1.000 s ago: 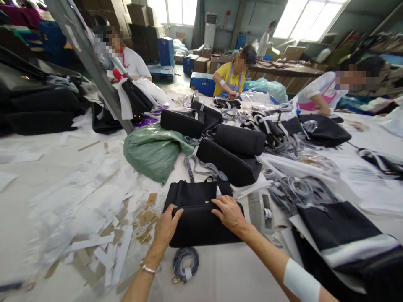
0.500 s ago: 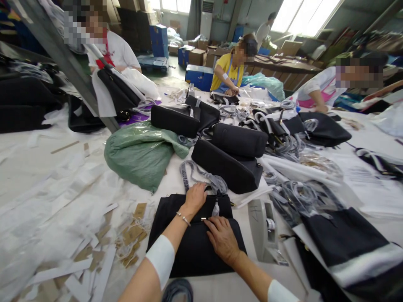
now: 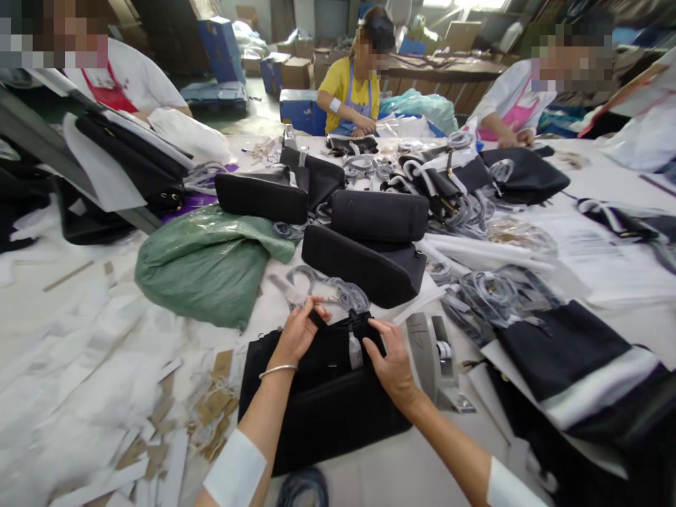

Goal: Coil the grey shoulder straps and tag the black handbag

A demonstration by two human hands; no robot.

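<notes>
A black handbag (image 3: 327, 415) lies on the table in front of me, its top edge facing away. My left hand (image 3: 300, 334) is above its upper left part, fingers closed on a short black strap (image 3: 317, 318). At the upper right edge, my right hand (image 3: 393, 362) grips the bag, thumb on the near side and fingers over the top. Between the hands a tag in clear wrap (image 3: 355, 350) hangs on the bag's front. Just beyond lies a plastic-wrapped shoulder strap (image 3: 351, 292).
Black bags (image 3: 359, 264) lie beyond, beside a green plastic sack (image 3: 203, 267). A grey tape dispenser (image 3: 425, 359) stands right of the bag; more bags (image 3: 565, 352) lie farther right. Paper scraps (image 3: 116, 366) cover the left. Co-workers (image 3: 348, 91) work across the table.
My left hand has lifted and moved left, now closed on the short strap. My right hand has moved from the bag's front up to its top right edge. The view has tilted down.
</notes>
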